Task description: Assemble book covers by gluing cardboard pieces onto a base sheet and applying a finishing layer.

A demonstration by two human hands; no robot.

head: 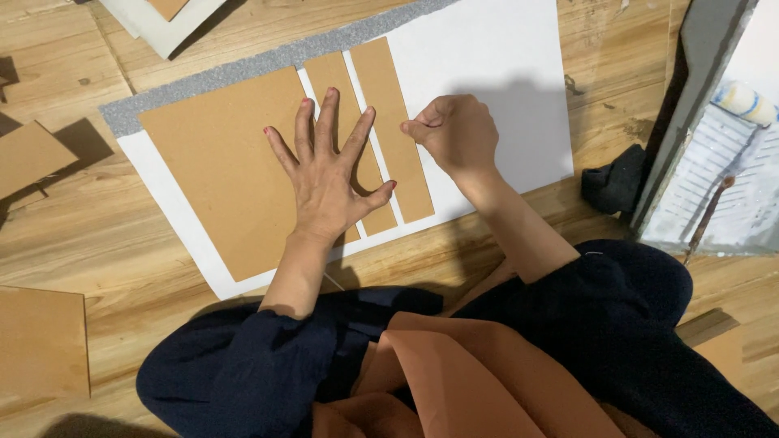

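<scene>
head view | worn camera, looks steeply down | close over lap and wooden floor (97,235)

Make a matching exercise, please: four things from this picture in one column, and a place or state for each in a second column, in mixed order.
Things
1. left hand
2. right hand
3. paint roller
4. dark cloth

Places or states
A. lies crumpled on the wooden floor
B. fingers spread flat on brown card
C. far right, on a ribbed tray
D. fingers curled at the edge of a narrow brown strip

Pairs: 1-B, 2-D, 3-C, 4-A
</scene>
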